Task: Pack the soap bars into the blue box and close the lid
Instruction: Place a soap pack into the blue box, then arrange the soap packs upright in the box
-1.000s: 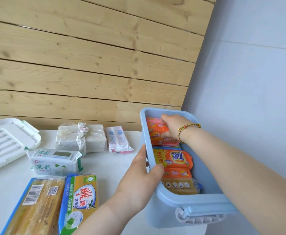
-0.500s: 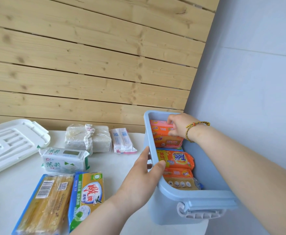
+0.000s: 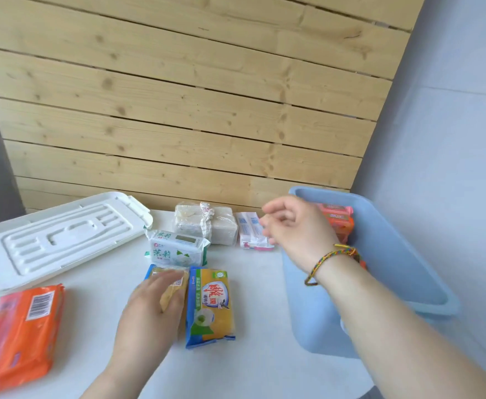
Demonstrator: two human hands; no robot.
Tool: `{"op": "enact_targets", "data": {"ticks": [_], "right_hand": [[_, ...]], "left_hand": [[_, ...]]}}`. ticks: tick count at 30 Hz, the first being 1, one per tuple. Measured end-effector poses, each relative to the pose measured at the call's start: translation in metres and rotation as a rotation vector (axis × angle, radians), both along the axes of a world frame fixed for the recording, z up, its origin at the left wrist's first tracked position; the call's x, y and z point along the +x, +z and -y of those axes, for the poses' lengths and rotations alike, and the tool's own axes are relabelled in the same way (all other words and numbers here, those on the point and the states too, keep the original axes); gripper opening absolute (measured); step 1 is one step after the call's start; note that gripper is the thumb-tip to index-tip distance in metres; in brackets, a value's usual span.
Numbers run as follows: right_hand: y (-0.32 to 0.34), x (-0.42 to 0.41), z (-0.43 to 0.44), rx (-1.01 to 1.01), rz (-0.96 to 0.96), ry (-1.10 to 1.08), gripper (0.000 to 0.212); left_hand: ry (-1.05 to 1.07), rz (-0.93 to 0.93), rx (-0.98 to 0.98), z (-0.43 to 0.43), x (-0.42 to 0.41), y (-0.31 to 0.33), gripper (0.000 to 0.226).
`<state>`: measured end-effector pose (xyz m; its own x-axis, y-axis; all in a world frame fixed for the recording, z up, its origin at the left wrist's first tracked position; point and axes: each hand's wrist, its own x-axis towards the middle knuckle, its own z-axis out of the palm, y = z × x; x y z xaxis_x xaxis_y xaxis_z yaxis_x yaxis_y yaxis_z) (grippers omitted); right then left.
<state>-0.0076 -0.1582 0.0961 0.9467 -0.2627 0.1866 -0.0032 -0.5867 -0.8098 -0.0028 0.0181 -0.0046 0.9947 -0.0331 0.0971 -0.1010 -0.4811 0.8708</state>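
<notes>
soap packing: lid off, bars on worktop

left hand [image 3: 152,300] lies flat on a clear-wrapped yellow soap bar [image 3: 175,286], fingers spread, grip not clenched. right hand [image 3: 296,231] hangs empty and loosely curled, the blue box [image 3: 302,312] just right of it, orange bars [image 3: 338,218] inside. white lid [image 3: 57,237] lies well left.

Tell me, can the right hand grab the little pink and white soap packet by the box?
Probably yes. The right hand hovers empty and loosely open just beside the pink and white soap packet, with nothing lying on top of it.
</notes>
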Motion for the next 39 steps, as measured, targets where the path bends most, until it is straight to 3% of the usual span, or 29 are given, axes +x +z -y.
{"op": "enact_targets", "data": {"ticks": [2,4,6,10,19,23,25,33,39], "right_hand": [[-0.03,-0.001,-0.025,-0.025,-0.207,0.033,0.019],[-0.062,0.003,-0.038,-0.021,-0.403,0.01,0.044],[-0.087,0.008,-0.046,-0.077,-0.555,-0.062,0.052],[-0.117,0.019,-0.055,-0.173,-0.719,-0.154,0.058],[-0.136,0.027,-0.064,0.023,-0.602,-0.213,0.044],[-0.134,0.027,-0.068,0.223,-0.508,-0.201,0.035],[-0.126,0.027,-0.069,0.295,-0.481,-0.191,0.036],[-0.095,0.014,-0.063,0.261,-0.443,-0.139,0.049],[-0.027,-0.013,-0.042,0.344,-0.23,-0.031,0.057]], "left_hand": [[0.069,-0.039,0.109,-0.013,0.003,-0.014,0.045],[0.049,-0.114,0.22,-0.017,0.002,-0.024,0.066],[0.011,-0.149,0.294,-0.017,0.0,-0.031,0.08],[-0.012,-0.145,0.32,-0.014,0.0,-0.04,0.08],[-0.013,-0.134,0.321,-0.018,0.003,-0.042,0.073],[-0.009,-0.132,0.316,-0.018,0.003,-0.044,0.072],[-0.012,-0.133,0.314,-0.018,0.001,-0.044,0.071],[-0.065,-0.126,0.387,-0.022,0.004,-0.037,0.07],[0.006,0.01,0.189,-0.009,-0.001,-0.001,0.058]]}}
